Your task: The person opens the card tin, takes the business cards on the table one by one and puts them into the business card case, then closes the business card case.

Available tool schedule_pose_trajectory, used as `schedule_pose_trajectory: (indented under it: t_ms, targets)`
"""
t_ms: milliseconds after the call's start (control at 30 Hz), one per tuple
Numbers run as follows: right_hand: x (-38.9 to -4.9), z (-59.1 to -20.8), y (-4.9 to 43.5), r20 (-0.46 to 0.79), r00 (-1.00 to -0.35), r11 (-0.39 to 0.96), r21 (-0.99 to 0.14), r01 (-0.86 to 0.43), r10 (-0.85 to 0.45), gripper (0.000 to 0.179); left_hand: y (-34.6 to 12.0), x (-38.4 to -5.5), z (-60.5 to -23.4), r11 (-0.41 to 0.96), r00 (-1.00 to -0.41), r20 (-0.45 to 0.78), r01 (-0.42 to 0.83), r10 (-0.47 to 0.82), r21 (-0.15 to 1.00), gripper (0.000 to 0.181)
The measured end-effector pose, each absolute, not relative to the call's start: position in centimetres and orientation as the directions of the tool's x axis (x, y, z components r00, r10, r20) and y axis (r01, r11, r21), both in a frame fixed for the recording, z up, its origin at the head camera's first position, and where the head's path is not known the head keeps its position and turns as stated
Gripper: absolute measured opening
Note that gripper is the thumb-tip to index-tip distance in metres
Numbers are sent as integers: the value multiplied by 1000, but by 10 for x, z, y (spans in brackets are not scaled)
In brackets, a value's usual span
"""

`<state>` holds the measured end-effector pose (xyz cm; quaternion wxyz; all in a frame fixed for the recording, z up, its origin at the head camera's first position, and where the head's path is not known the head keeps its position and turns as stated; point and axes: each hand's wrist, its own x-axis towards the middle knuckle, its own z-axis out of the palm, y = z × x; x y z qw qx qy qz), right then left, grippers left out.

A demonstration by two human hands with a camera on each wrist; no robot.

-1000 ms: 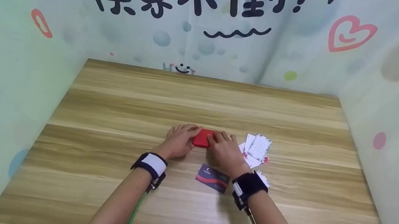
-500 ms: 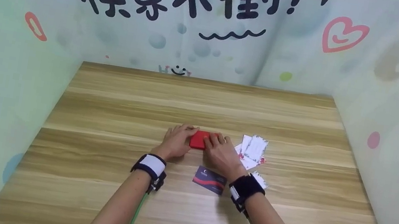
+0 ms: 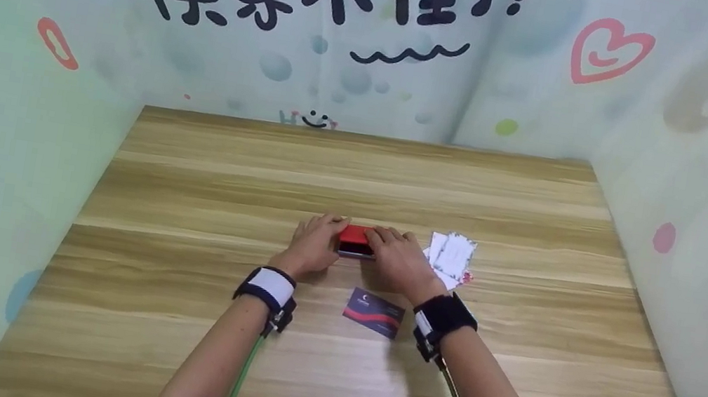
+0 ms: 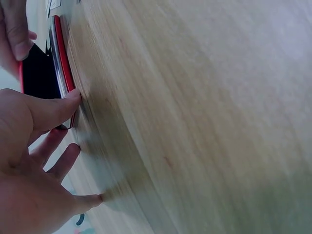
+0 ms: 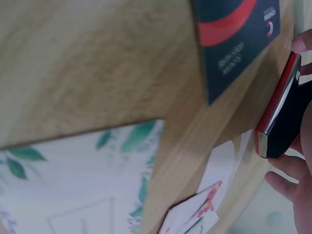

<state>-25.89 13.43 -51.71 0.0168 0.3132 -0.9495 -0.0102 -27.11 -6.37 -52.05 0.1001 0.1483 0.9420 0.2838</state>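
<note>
A small red card case (image 3: 357,233) rests on the table between both hands, its lid tilted up and its black inside showing toward me. With the thumb on the front edge and fingers behind, my left hand (image 3: 312,246) grips the case's left end. My right hand (image 3: 406,265) holds the raised lid on the right side. In the left wrist view, a silvery rim shows along the red base (image 4: 62,51), and the left thumb (image 4: 66,105) presses its corner. The right wrist view shows the case (image 5: 280,100) partly covered by the right hand.
A dark card with a red stripe (image 3: 373,313) lies on the wooden table (image 3: 324,385) in front of the hands. Several white floral cards (image 3: 455,257) overlap to the right of the right hand. Another white card with green leaves (image 5: 73,185) lies near the right wrist.
The case's lid has gone from closed to tilted up, and the black inside has come into view. The right hand has shifted slightly with the lid; the left hand keeps its place.
</note>
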Motion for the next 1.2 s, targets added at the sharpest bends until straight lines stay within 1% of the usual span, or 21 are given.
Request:
schedule_pose_trajectory:
  t_ms: [133,233,333,467,500,600,700,833,900,1033,1133,1200]
  targets:
    - [-264,-510,133,-35,-842,842,-74,-534,-538,48,-64,-270,-520,796,-939,-107,213,328,566,70]
    - [-267,-506,133,-49,-862,861,-101,-498,-504,45,-63,-270,-521,796,-941,-91,222,327,564,69]
    - [-269,-504,134,7,-869,866,-84,-493,-494,39,-62,-271,-521,791,-943,-70,232,327,567,68]
    - [-272,-504,135,160,-869,874,-60,-482,-469,20,-63,-271,-522,777,-945,-58,228,321,586,69]
    - [-272,-504,136,194,-866,876,-60,-479,-461,18,-64,-271,-523,773,-946,-58,225,319,594,70]
    - [-273,-505,136,274,-855,876,-75,-476,-441,26,-65,-271,-525,762,-948,-62,211,312,612,71]
    - [-273,-504,135,266,-872,886,-106,-451,-412,32,-64,-271,-525,757,-951,-61,202,304,621,69]
    - [-272,-502,131,257,-899,907,-135,-398,-356,33,-63,-271,-525,751,-953,-59,196,299,631,69]
    - [-272,-501,128,276,-899,911,-137,-388,-341,33,-64,-271,-526,746,-952,-65,190,298,639,71]
    - [-273,-499,124,253,-911,917,-154,-369,-324,33,-66,-268,-528,729,-954,-53,188,294,659,76]
    - [-274,-498,122,202,-930,919,-193,-345,-307,33,-67,-267,-528,717,-956,-33,195,290,669,79]
    - [-275,-498,121,190,-935,915,-222,-338,-299,32,-67,-267,-528,716,-956,-37,191,289,672,78]
